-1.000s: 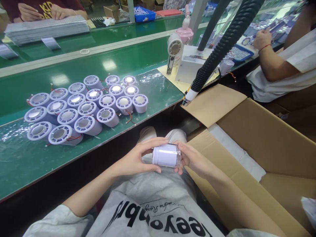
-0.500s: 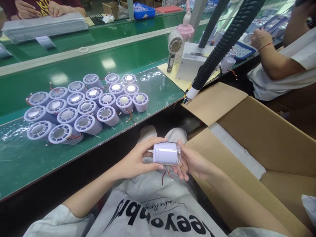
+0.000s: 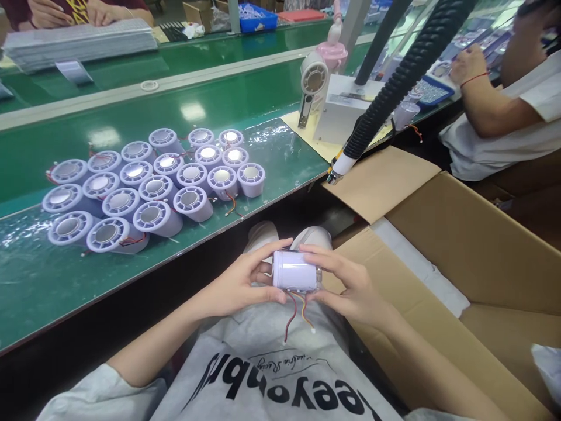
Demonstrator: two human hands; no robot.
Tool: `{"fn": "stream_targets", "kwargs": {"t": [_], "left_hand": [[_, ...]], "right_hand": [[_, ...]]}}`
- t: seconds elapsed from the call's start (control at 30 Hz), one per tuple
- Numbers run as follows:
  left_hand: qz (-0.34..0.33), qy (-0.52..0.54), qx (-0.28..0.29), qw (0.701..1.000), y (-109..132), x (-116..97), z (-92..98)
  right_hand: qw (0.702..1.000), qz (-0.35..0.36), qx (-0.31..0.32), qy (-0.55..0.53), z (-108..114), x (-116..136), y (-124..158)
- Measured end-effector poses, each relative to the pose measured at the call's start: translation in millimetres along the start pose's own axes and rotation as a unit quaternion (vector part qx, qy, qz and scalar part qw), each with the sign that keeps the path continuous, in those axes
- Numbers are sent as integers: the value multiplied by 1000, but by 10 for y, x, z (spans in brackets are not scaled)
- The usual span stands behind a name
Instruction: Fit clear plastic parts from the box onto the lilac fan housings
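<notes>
Gripping a lilac cylinder [image 3: 298, 272], the left hand [image 3: 239, 285] curls around its ridged end [image 3: 277, 272] while the right hand [image 3: 357, 286] clasps the clear end [image 3: 319, 279], so it lies sideways between them. It is probably light, stiff and slightly slippery, best held by the curved wall nearest each hand, sparing the likely fragile wires [image 3: 290, 320] hanging below, between the hands.

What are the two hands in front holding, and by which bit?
A lilac cylindrical housing: the left hand holds its ridged end, the right hand its clear end.
</notes>
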State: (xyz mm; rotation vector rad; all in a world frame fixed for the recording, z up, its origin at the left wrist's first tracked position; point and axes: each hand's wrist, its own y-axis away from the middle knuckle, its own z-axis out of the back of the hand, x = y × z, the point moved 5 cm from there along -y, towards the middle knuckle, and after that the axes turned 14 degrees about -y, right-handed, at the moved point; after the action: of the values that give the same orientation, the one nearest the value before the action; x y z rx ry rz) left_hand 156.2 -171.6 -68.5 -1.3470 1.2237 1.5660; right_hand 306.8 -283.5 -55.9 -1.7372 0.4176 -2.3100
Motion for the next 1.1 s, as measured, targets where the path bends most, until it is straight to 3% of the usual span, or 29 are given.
{"fn": "stream_targets", "kwargs": {"t": [0.1, 0.17, 0.27, 0.37, 0.5, 0.6, 0.83, 1.1], "left_hand": [[6, 20, -3, 1000, -97, 46, 24], [8, 25, -35, 999, -254, 80, 71], [5, 41, -81, 996, -630, 102, 143], [-6, 46, -92, 995, -1093, 62, 194], [-24, 21, -68, 997, -1624, -53, 225], [-28, -3, -49, 998, -1847, -117, 223], [-12, -27, -44, 999, -1903, -144, 239], [-24, -35, -63, 997, -1658, -86, 379]], "right_hand": [[998, -10, -51, -26, 3, -116, 32], [992, -16, -106, -69, 23, -263, 40], [968, -32, -201, -144, 118, -585, 18], [939, -53, -280, -192, 305, -949, -57], [926, -27, -321, -198, 602, -1276, -199], [919, -11, -336, -207, 751, -1427, -245], [919, -4, -325, -222, 823, -1513, -273], [943, 2, -261, -208, 765, -1277, -381]]}}
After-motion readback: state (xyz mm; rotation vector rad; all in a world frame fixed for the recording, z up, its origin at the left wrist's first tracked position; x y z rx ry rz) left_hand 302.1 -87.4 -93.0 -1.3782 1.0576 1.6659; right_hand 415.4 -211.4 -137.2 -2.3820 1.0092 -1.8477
